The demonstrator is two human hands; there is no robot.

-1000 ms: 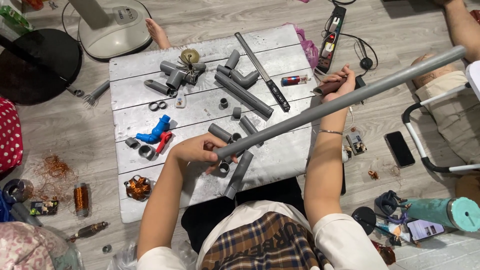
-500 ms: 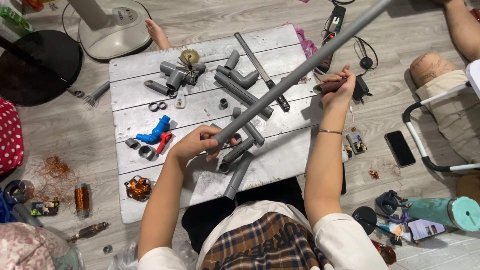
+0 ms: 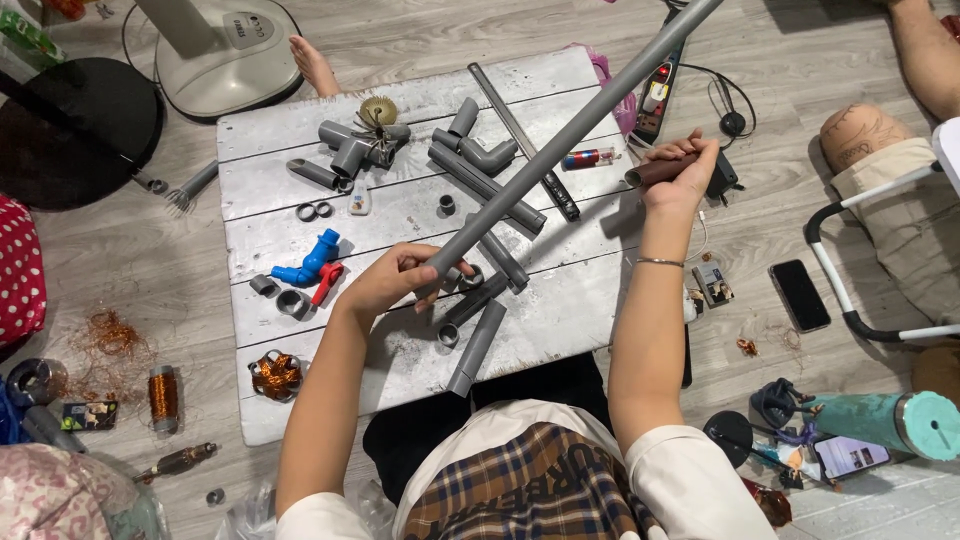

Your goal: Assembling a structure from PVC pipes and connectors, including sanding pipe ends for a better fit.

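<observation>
Left hand (image 3: 395,280) grips the long grey pipe (image 3: 570,140) at its lower end mid-board, right hand (image 3: 680,170) clutches a brown tube (image 3: 655,172) off the board's right edge; pipe looks stiff, light, smooth, so likely tip-heavy held there.

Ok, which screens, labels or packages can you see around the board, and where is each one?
Dark phone: floor right of the white board, black rectangle, screen off.
Second phone: lower right, beside the teal cylinder, screen lit.
Marker: board's upper right, label in red and blue.
Small packet: floor at left, dark, colourful print.
</observation>
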